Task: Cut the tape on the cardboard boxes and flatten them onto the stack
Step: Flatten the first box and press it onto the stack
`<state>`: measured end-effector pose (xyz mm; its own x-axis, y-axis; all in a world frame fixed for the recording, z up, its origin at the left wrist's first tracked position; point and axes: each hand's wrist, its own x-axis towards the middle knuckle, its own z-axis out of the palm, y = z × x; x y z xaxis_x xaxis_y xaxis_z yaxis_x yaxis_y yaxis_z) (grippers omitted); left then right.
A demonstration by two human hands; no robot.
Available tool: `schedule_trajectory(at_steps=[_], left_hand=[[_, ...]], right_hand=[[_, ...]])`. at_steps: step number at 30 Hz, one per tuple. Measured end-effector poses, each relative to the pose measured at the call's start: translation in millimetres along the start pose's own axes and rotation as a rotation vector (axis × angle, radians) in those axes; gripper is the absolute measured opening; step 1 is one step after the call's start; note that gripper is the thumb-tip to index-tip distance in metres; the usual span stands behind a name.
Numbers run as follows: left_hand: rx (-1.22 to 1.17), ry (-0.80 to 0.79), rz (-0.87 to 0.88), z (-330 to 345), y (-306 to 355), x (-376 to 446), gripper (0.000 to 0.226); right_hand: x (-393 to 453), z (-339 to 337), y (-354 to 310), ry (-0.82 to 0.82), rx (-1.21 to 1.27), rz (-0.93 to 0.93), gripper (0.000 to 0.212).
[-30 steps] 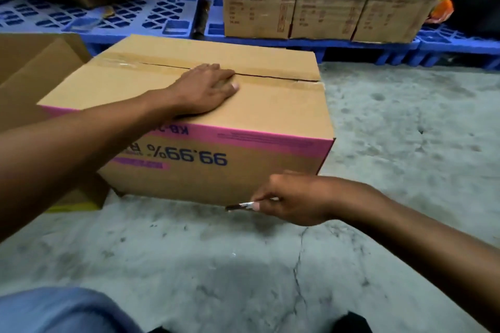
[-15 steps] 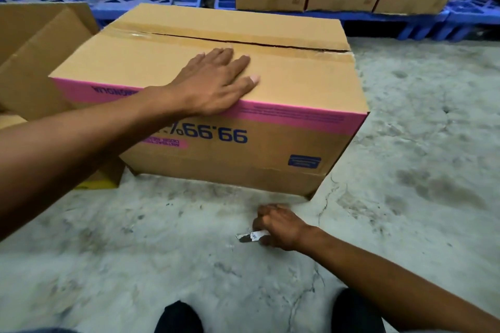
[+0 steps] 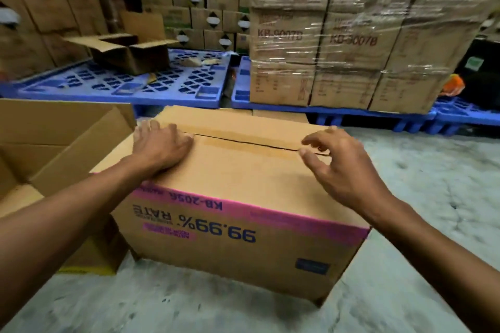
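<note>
Item: cardboard box point(image 3: 238, 197), at centre on the concrete floor point(image 3: 422, 197), long axis running 9 to 3 o'clock. Its print read upside down to you: "99.99% RATE", "KB-2056" on a pink band. The top seam point(image 3: 243, 140), tape split along it, ran 9 to 3 o'clock.

Your left hand point(image 3: 159, 147) lay flat on the top at 10 o'clock, fingers straight, tips at the seam. Your right hand point(image 3: 341, 167) hovered at 2 o'clock above the seam, fingers loosely curled, holding nothing.

Obscured: box's far side hidden; small pink print blurred.

Surroundings: opened cartons point(image 3: 54, 149) touching at 9 o'clock; blue pallets point(image 3: 151, 86) at 12 o'clock, one bearing an open carton point(image 3: 130, 54); shrink-wrapped cartons point(image 3: 351, 35) marked "KB-9007B" at 1 o'clock; an orange object point(image 3: 454, 85), unclear, at 3 o'clock.
</note>
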<state>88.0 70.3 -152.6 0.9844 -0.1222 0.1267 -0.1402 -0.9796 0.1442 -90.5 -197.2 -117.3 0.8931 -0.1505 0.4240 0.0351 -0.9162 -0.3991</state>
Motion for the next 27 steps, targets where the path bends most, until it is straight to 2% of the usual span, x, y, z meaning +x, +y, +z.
schedule_trajectory(at_steps=[2, 4, 6, 10, 12, 14, 17, 20, 22, 24, 26, 27], left_hand=[[0.034, -0.043, -0.149, 0.8, -22.4, 7.3, 0.078], [-0.014, -0.108, -0.271, 0.9, -36.6, 10.4, 0.089], [-0.119, -0.129, -0.331, 0.6, -38.5, 10.2, 0.091], [-0.217, 0.000, -0.312, -1.3, -21.8, 8.1, 0.076], [-0.260, 0.040, -0.304, -10.6, -8.8, 8.9, 0.067], [-0.274, 0.091, -0.303, -28.5, 7.1, 14.2, 0.069], [-0.371, 0.235, -0.276, -58.8, 31.5, 22.6, 0.077], [-0.674, 0.425, -0.174, -68.6, 50.3, 18.5, 0.071], [-0.925, 0.467, -0.092, -62.4, 59.5, 10.5, 0.068], [-1.112, 0.456, -0.102, -55.3, 61.9, 7.9, 0.068], [-1.293, 0.425, -0.240, -49.6, 56.5, 14.2, 0.077], [-1.339, 0.389, -0.326, -45.4, 51.3, 18.3, 0.081]], right_hand=[[21.4, -0.2, 27.8, -0.068, -0.038, 0.313, 0.056], [27.3, 4.6, 45.4, -0.182, 0.248, 0.607, 0.066], [23.7, 10.1, 52.3, -0.304, 0.513, 0.782, 0.062], [19.6, -13.9, 55.5, -0.309, 0.558, 0.781, 0.024], [24.0, -42.9, 56.6, -0.271, 0.542, 0.765, 0.019], [30.4, -71.3, 60.4, -0.203, 0.516, 0.722, 0.020], [42.6, -100.3, 70.0, 0.022, 0.527, 0.621, 0.035], [44.7, -107.6, 79.1, 0.236, 0.577, 0.479, 0.078], [42.4, -94.9, 93.7, 0.328, 0.641, 0.430, 0.098], [37.8, -82.0, 105.5, 0.338, 0.746, 0.403, 0.100], [35.3, -73.0, 122.5, 0.327, 0.945, 0.425, 0.105], [35.6, -68.6, 129.5, 0.299, 1.042, 0.465, 0.096]])
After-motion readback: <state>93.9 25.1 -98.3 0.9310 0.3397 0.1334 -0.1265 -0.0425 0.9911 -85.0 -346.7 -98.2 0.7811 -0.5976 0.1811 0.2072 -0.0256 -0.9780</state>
